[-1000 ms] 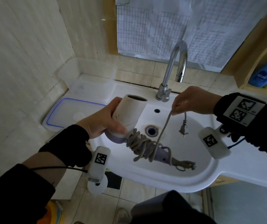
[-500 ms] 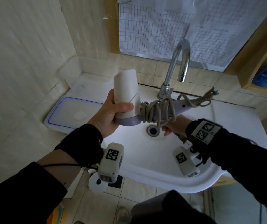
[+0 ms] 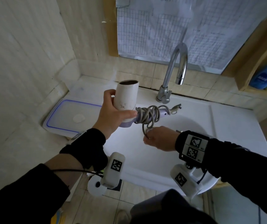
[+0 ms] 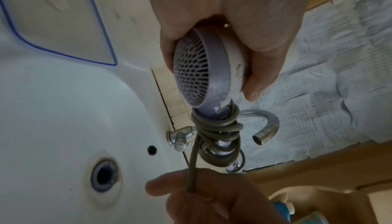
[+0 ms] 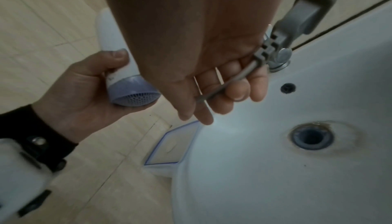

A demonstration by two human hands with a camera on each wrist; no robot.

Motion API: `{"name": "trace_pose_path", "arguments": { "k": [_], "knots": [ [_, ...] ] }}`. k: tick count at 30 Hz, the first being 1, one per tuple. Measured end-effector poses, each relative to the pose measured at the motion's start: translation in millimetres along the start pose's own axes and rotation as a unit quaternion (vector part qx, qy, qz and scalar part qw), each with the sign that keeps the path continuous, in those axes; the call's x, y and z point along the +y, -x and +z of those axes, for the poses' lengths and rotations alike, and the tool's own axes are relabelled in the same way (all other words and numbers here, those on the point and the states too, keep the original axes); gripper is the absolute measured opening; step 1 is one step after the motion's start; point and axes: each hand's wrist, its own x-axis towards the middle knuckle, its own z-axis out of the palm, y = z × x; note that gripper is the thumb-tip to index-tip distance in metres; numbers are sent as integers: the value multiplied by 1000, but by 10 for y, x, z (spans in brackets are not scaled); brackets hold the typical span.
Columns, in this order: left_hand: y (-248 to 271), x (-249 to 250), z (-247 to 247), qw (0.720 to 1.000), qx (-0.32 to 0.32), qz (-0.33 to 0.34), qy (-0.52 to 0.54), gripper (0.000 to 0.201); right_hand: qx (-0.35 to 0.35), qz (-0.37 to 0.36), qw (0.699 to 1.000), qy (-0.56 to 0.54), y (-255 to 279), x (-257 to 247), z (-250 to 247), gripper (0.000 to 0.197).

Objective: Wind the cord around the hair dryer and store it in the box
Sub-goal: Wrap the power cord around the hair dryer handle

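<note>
Overhead, hair dryer point(image 3: 126, 101) between hands.

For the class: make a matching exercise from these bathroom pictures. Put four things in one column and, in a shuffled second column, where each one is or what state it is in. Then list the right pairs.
Things
1. hair dryer
2. cord
3. lid
4. faucet

Places or states
A. lies flat left of the sink
B. stands behind the basin, spout curving down
C. barrel gripped by the left hand
D. coiled around the handle, loose end pinched by the right hand

Pairs: 1-C, 2-D, 3-A, 4-B
</note>
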Motion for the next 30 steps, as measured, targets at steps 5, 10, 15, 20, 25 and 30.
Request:
{"name": "trace_pose_path", "arguments": {
  "k": [5,10,15,20,25,30],
  "knots": [
    [48,-3,-11,997,-11,24,-73,71,6,-12,998,56,65,-25,-6,31],
    [72,-6,-36,989,-15,43,-138,72,25,-40,993,104,180,-42,-87,21],
    [73,-46,-75,989,-11,25,-142,72,50,-61,985,153,238,-44,-177,23],
    [74,-36,-85,988,-17,20,-151,72,97,-91,969,207,271,-48,-246,36],
    [98,-18,-90,985,-46,22,-165,73,223,-123,923,290,298,-33,-260,25],
    [110,1,-111,985,-55,13,-163,75,245,-133,921,271,285,-6,-247,30]
  ]
}}
